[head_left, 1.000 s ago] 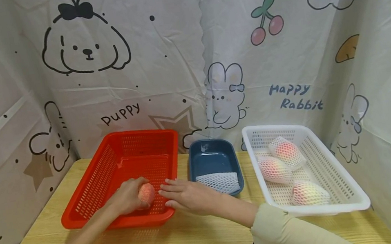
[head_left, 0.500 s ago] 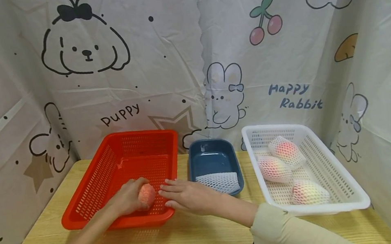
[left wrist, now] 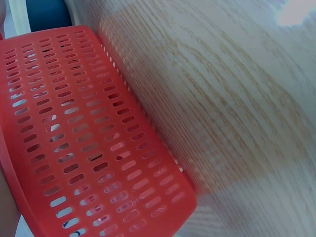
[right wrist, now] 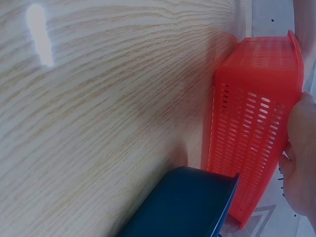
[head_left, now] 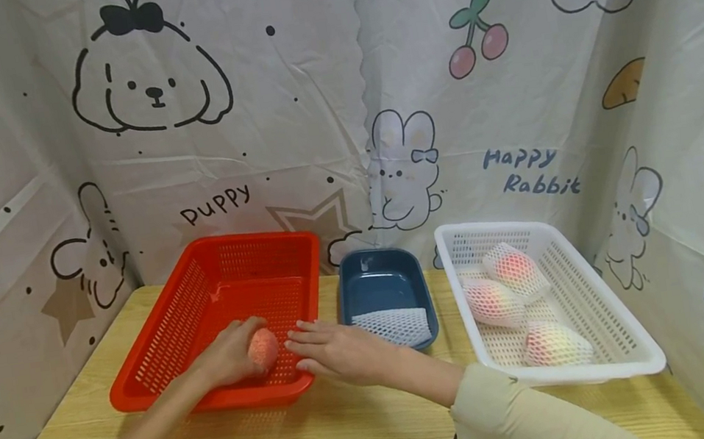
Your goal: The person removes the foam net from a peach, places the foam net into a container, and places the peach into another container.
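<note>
In the head view my left hand reaches over the front of the red basket and holds a round pink-orange peach low inside it. The peach is bare, without a net. My right hand lies over the basket's right rim, its fingers straight and pointing at the peach. From the right wrist, that hand shows along the rim of the red basket. The left wrist view holds mainly the perforated basket wall, and the peach is hidden there.
Right of the red basket stands a dark blue tray with a white foam net in its front part. Farther right, a white basket holds three peaches in white foam nets. A patterned curtain closes off the back and sides.
</note>
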